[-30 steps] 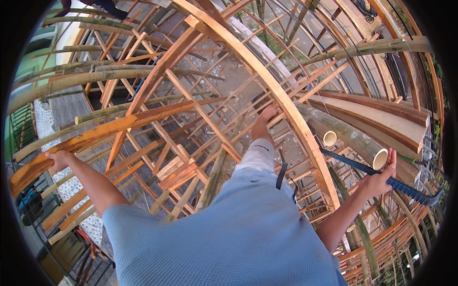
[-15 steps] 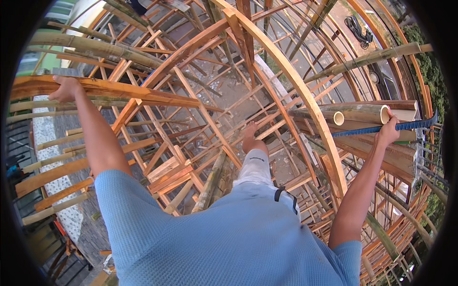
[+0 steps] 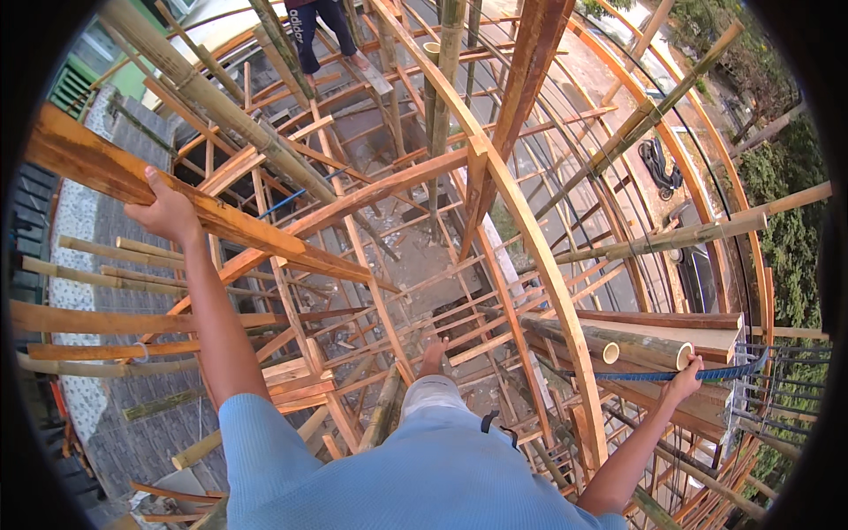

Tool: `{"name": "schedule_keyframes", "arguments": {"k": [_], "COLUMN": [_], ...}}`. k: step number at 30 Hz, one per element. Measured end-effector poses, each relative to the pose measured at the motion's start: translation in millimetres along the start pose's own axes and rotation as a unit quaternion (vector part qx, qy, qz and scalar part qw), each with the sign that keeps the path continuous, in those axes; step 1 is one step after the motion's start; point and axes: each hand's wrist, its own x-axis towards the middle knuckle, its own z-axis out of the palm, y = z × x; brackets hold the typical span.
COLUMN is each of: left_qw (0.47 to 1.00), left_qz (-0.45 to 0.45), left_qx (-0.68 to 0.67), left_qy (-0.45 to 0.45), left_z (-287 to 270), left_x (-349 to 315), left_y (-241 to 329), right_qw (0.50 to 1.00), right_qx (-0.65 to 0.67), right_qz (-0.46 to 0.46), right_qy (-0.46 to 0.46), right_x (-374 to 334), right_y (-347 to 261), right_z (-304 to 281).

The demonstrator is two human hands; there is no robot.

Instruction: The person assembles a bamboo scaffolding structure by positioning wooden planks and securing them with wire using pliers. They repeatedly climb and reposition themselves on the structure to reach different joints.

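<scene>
Left of the pale curved beam (image 3: 556,283), the long timber board (image 3: 256,223) slants away from you; it should handle as stiff and fairly heavy, best taken around both edges. Your left hand (image 3: 168,212) is closed on its edge. Right of the beam, your right hand (image 3: 682,382) covers part of a blue ribbed bar (image 3: 733,370), fingers beside the bamboo pole's (image 3: 647,347) open end; its tightness cannot be told.

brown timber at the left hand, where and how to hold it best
The brown timber is probably best taken by its upper-left stretch, from the near side, thumb over its face, as the left hand does: its near edge lies bare there, while its other end overlaps the wooden frame.
</scene>
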Motion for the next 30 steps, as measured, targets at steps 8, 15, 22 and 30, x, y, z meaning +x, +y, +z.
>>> {"name": "schedule_keyframes", "arguments": {"k": [8, 15, 22, 30], "left_qw": [0.998, 0.998, 0.998, 0.998], "left_qz": [-0.047, -0.062, -0.059, -0.068], "left_qx": [-0.044, 0.004, 0.017, -0.007], "left_qy": [0.006, 0.024, 0.025, 0.006], "left_z": [6.3, 10.5, 11.0, 6.6], "left_x": [-2.4, -3.9, -3.4, -0.1], "left_y": [16.6, 18.2, 22.0, 20.7], "right_qw": [0.998, 1.000, 0.999, 0.996], "right_qx": [0.068, 0.006, 0.025, -0.031], "right_qz": [0.017, 0.019, 0.006, 0.008], "right_qy": [-0.003, 0.017, 0.019, 0.080], "right_x": [-1.5, 13.2, 15.2, -31.3], "right_y": [5.3, 26.7, 34.2, 9.4], "right_z": [-0.4, -18.5, -16.1, -4.7]}}
